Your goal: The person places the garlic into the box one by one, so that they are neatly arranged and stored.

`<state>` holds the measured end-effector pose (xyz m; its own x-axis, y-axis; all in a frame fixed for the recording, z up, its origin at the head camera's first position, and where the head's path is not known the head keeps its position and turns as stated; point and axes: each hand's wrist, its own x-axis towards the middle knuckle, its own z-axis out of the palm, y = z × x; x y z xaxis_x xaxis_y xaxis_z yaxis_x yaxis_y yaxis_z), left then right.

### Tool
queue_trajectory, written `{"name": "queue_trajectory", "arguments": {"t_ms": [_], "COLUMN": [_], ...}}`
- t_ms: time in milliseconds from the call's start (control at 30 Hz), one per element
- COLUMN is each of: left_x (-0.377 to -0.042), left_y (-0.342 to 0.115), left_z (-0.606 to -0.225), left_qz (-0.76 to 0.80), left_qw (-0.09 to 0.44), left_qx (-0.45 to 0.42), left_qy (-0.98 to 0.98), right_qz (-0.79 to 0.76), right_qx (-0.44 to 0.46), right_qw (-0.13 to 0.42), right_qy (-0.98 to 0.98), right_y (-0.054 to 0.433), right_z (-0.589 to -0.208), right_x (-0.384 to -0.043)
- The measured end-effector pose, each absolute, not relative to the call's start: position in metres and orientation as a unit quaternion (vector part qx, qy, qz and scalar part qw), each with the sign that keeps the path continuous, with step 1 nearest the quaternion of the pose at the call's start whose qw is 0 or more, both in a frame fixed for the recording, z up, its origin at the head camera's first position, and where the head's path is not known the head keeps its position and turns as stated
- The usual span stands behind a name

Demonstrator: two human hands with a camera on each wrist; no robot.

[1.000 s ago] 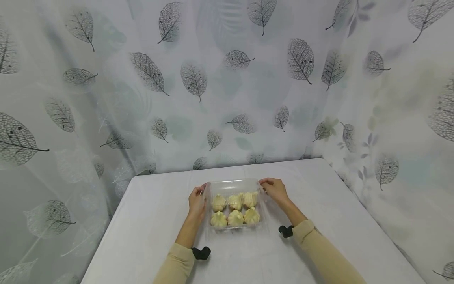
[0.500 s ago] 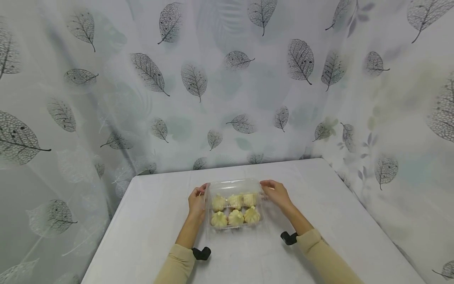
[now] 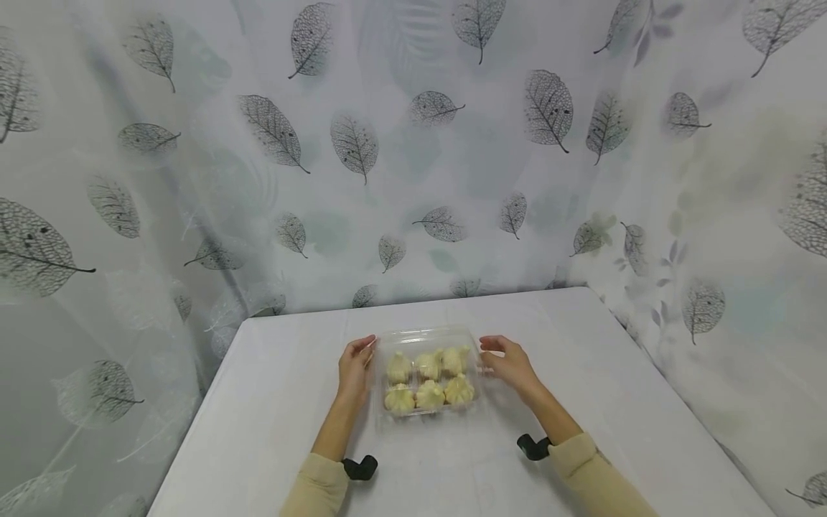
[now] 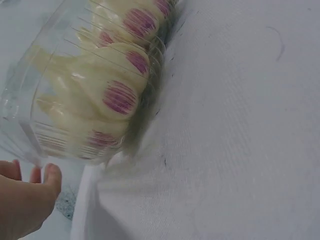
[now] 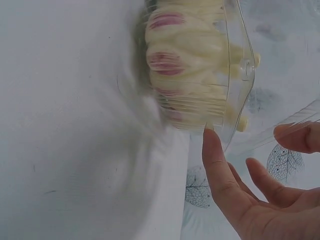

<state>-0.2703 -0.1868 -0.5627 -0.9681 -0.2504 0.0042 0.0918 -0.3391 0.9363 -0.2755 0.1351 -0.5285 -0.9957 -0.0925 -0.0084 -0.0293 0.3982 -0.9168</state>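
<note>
A clear plastic box [image 3: 432,412] of garlic bulbs [image 3: 429,394] stands on the white table, the bulbs in two rows. Purple patches mark their cloves in the left wrist view. Its clear lid [image 3: 426,336] rises at the back. At the box's left side, my left hand [image 3: 352,370] has its fingertips right by the rear corner, relaxed. On the other side is my right hand [image 3: 510,365], fingers spread apart. In the right wrist view one fingertip [image 5: 212,137] meets the box wall, while another [image 5: 290,135] points toward the lid, apart from it.
White cloth covers the table [image 3: 284,402]. Behind it and along both sides hangs a pale curtain [image 3: 433,165] printed with leaves. A black wrist mount [image 3: 360,468] sits on the left wrist, another [image 3: 534,447] on the right.
The right hand has drawn slightly right and toward me, its fingers now parted. The left hand has shifted a little left. The rear garlic row looks clearer through the plastic.
</note>
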Motion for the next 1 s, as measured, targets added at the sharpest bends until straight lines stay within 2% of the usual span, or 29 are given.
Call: {"name": "queue_trajectory", "arguments": {"t_ms": [700, 1000], "left_x": [-0.2, -0.177], "left_y": [-0.192, -0.19], "left_z": [-0.54, -0.545], "left_qz": [-0.668, -0.651], "left_qw": [0.032, 0.027], "left_qx": [0.063, 0.07], "left_qy": [-0.74, -0.755], "right_qz": [-0.593, -0.607], "right_qx": [-0.044, -0.039], "right_qw": [0.072, 0.099], "right_qy": [0.8, 0.788], "right_y": [0.144, 0.147], "right_z": [-0.525, -0.529], "right_x": [-0.244, -0.232]}}
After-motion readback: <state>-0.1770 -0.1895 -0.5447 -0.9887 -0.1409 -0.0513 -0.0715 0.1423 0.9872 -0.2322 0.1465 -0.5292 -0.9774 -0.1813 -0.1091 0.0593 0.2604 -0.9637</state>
